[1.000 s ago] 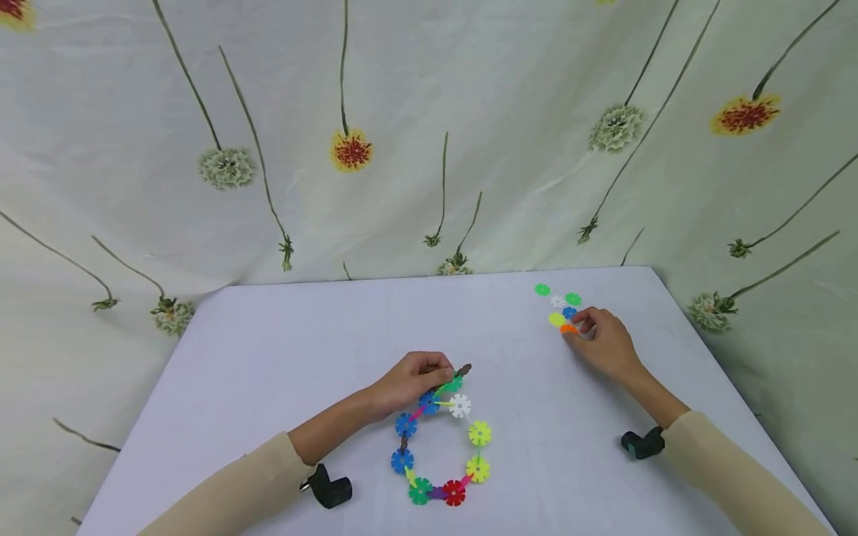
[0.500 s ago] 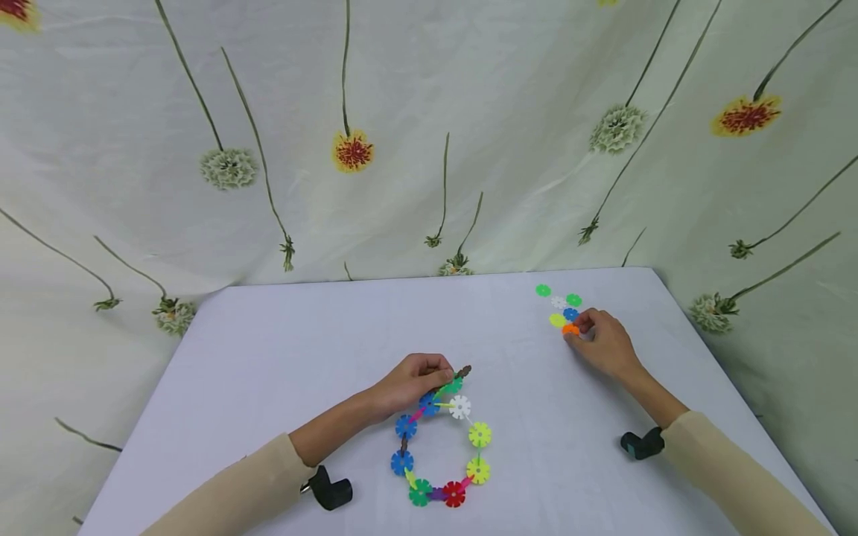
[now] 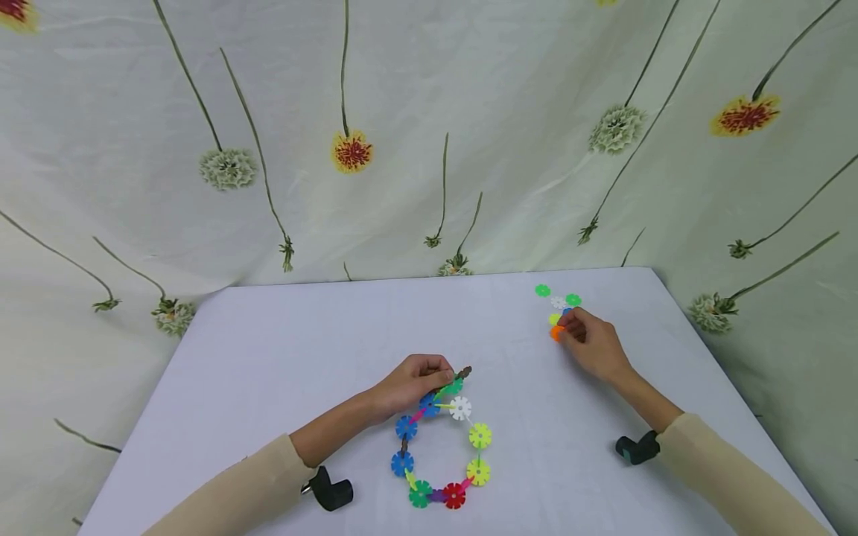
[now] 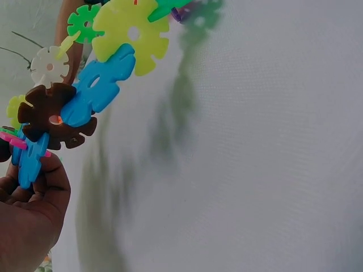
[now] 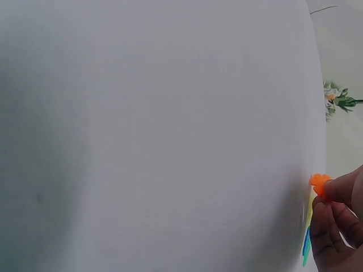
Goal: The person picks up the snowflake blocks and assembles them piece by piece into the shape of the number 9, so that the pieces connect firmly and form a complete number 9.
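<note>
My left hand [image 3: 414, 381] pinches the top of a ring-shaped chain of interlocking flower discs [image 3: 480, 435], where a brown disc [image 3: 465, 371] and a green one stick out. The chain mixes blue, green, red, yellow, white and purple pieces. In the left wrist view a brown disc [image 4: 48, 113] and blue disc [image 4: 96, 85] slot together above the fingers. At the back right, my right hand [image 3: 596, 344] pinches an orange flower disc [image 3: 556, 333] between thumb and fingers. The right wrist view shows the orange disc [image 5: 319, 183] tilted at the fingertips.
Loose discs lie just beyond the right hand: two green [image 3: 542, 290], a white [image 3: 558, 302], a yellow [image 3: 554, 318] and a partly hidden blue one [image 3: 567, 311]. A white cloth covers the table [image 3: 302, 327]; a flower-print curtain [image 3: 402, 208] hangs behind its back edge.
The right hand has shifted slightly left with the orange disc, which now stands tilted in its fingertips; the hand now covers part of the blue disc. The left hand and chain stay in place.
</note>
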Motion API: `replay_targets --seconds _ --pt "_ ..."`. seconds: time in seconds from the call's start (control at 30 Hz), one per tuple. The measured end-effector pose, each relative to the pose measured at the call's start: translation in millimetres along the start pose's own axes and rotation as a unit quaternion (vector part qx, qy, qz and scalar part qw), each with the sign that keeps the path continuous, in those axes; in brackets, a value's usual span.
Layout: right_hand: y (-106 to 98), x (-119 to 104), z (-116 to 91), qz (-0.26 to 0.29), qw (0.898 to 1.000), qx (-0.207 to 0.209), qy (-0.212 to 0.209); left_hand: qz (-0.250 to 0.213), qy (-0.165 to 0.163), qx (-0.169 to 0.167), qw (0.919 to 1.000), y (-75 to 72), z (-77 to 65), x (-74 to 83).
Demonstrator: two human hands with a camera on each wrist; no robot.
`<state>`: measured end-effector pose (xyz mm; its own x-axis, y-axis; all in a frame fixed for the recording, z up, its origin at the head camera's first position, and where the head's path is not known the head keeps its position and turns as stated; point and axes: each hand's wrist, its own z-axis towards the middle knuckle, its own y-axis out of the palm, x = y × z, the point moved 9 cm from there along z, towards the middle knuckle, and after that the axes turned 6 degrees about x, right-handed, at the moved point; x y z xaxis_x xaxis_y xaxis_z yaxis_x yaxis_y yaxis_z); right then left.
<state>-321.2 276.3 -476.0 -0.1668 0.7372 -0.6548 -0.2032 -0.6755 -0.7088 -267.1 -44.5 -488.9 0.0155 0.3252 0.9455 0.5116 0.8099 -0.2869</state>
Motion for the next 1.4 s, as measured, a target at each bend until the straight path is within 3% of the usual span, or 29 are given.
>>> replay_targets --seconds 0.2,0.53,0.97,1.27,1.4 --pt "9.1 -14.0 -3.7 0.022 1.0 -0.014 -0.012 -0.004 -0.004 0.001 1.0 -0.5 -0.7 -1.7" --pt "30.0 -44.3 -12.6 0.113 0.992 -0.06 0.001 -0.01 -0.003 0.0 0.9999 -1.3 -2.0 -2.7" --pt "59.7 -75.9 -27.0 0.212 0.965 -0.142 0.057 -0.008 -0.013 0.002 0.9999 -1.9 -2.8 -4.6" --pt "75.8 -97.5 -37.4 0.285 0.936 -0.19 0.082 -0.008 -0.015 -0.001 0.9999 -2.1 -2.8 -5.4" --pt "79.9 -104.1 -39.5 0.304 0.928 -0.197 0.084 -0.009 -0.014 0.0 0.9999 -2.4 -2.6 -5.9"
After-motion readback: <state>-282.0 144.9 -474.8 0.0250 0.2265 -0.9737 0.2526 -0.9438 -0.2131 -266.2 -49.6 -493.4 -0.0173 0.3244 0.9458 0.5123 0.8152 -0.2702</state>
